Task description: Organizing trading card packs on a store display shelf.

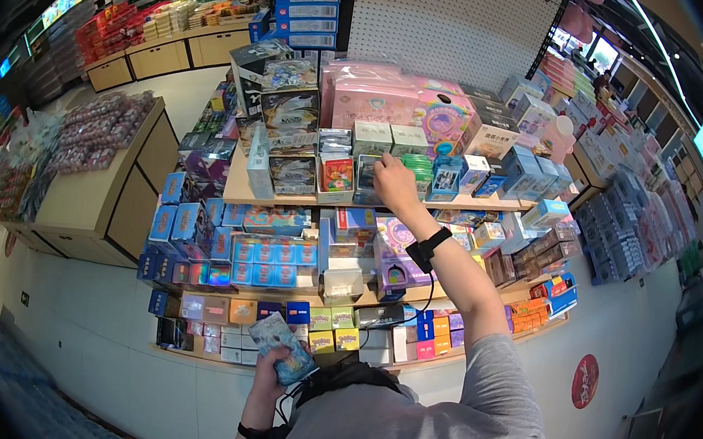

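Observation:
My left hand [272, 369] is held low near my body, gripping blue illustrated packets [282, 346] that look like trading card packs. On the top shelf, my right hand [395, 184] reaches in with curled fingers at the upper edge of a small dark display box [366, 179]. Its fingertips are partly hidden, so whether they pinch anything is unclear. Green packets [418, 167] stand just right of that hand. To the left of the dark box is a white open box [335, 183] of red packets, with silvery packets [335, 142] behind it.
Lower shelf tiers carry blue boxes [274, 263], an open white carton [342, 285] and yellow boxes [333, 341]. Black boxes [290, 121] and pink packages [373, 98] rise behind the top shelf [264, 200]. A wooden display counter [83, 206] stands left, stacked blue packages [618, 223] right.

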### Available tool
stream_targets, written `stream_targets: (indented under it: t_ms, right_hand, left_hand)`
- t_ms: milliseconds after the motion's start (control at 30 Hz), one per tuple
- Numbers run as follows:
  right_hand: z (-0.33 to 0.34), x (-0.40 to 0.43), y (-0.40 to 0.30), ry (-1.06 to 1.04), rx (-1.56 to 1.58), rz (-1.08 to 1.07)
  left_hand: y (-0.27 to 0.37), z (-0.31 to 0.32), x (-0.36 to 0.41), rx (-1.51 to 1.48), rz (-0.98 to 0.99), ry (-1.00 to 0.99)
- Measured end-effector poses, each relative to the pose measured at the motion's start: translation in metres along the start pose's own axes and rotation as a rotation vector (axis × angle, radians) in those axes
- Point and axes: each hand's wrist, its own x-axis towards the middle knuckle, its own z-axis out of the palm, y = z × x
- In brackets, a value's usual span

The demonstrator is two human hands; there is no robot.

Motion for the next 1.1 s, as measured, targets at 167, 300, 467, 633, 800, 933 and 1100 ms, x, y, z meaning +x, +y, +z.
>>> stream_targets:
  t_ms: [167, 300, 467, 633, 800, 933, 1100]
  right_hand:
    - [-0.001, -0.011, 0.001, 0.043, 0.014, 0.002]
    - [-0.001, -0.017, 0.0, -0.006, 0.055, 0.032]
    - [-0.004, -0.012, -0.002, -0.044, 0.239, 0.142]
    - [-0.011, 0.011, 0.005, -0.272, 0.521, 0.317]
    - [-0.016, 0.018, 0.007, -0.428, 0.701, 0.155]
    - [-0.014, 0.016, 0.015, -0.641, 1.362, 0.241]
    - [-0.002, 0.012, 0.037, -0.636, 1.201, 0.314]
  left_hand:
    - [0.0, 0.002, 0.001, 0.045, -0.003, -0.031]
    - [0.003, 0.017, 0.002, 0.071, 0.003, -0.024]
    - [0.027, 0.038, 0.047, 0.234, 0.042, -0.047]
    - [0.065, 0.098, 0.113, 0.481, 0.13, -0.107]
    - [0.078, 0.159, 0.188, 0.574, 0.195, -0.229]
    - [0.066, 0.173, 0.236, 0.559, 0.156, -0.248]
    - [0.051, 0.17, 0.263, 0.542, 0.074, -0.126]
